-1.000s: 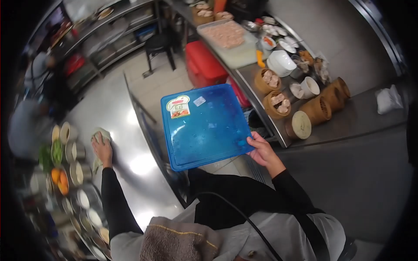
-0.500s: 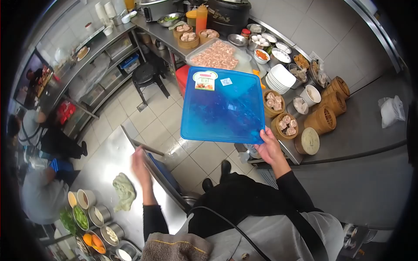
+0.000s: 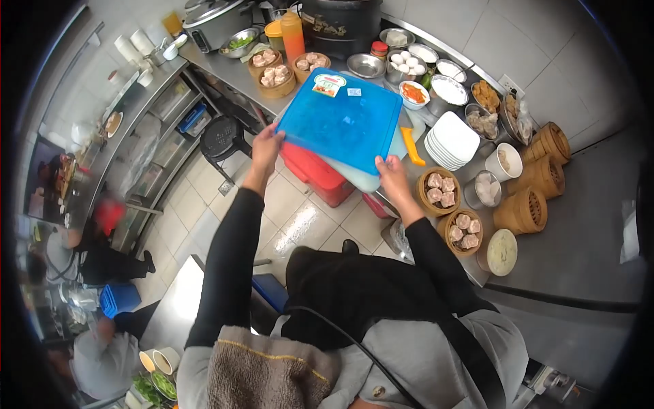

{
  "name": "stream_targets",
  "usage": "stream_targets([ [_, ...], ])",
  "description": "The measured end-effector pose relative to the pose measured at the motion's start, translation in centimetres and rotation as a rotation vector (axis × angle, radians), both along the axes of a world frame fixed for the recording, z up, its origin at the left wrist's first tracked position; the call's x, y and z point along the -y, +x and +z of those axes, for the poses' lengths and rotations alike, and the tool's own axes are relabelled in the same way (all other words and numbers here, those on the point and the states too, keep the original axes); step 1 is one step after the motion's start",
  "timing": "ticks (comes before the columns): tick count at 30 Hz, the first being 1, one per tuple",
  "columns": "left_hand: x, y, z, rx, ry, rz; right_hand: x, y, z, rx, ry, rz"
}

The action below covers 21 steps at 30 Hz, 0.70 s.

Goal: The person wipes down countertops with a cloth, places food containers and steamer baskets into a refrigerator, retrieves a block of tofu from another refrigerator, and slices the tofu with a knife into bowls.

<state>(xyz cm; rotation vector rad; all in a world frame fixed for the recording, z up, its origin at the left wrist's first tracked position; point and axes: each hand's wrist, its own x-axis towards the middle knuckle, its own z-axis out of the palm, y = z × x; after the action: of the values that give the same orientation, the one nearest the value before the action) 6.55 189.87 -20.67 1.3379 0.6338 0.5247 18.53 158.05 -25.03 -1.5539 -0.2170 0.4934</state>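
Note:
A blue plastic lid [image 3: 337, 116] with stickers near its far edge is held level between my two hands. My left hand [image 3: 266, 144] grips its left front corner, and my right hand [image 3: 392, 174] pinches the right front corner. The lid lies over the spot where the tray of raw meat pieces was visible, so the tray is hidden and I cannot tell whether the two touch. Part of a white cutting board [image 3: 363, 181] shows under the lid's front right edge. An orange-handled tool [image 3: 411, 146] rests beside the lid.
Steamer baskets with dumplings [image 3: 437, 189] stand right of my right hand, near stacked white plates [image 3: 452, 140]. A red bin [image 3: 320, 178] is under the counter; a black stool [image 3: 223, 140] stands on the left. Two people [image 3: 102, 361] are at the far left.
My left hand has come up from above the steel table and taken the lid's left corner. The lid has moved away from me, over the meat tray.

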Motion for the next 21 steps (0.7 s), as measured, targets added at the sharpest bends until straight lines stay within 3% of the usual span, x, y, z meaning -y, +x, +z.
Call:
stream_targets([
  [7, -8.2, 7.0, -0.9, -0.181, 0.093, -0.067, -4.8, 3.6, 0.9, 0.224, -0.402, -0.046],
  [13, -13.0, 5.5, -7.1, -0.232, 0.430, -0.182, -7.4, 0.1, 1.1, 0.222, -0.664, -0.110],
  [18, -13.8, 5.4, -6.6, -0.233, 0.104, -0.332, -8.8, -0.9, 1.6, 0.175, -0.732, -0.246],
  [21, -15.5, 5.3, -6.4, -0.285, -0.207, -0.466, -9.6, -1.8, 1.0, -0.148, -0.580, -0.331],
])
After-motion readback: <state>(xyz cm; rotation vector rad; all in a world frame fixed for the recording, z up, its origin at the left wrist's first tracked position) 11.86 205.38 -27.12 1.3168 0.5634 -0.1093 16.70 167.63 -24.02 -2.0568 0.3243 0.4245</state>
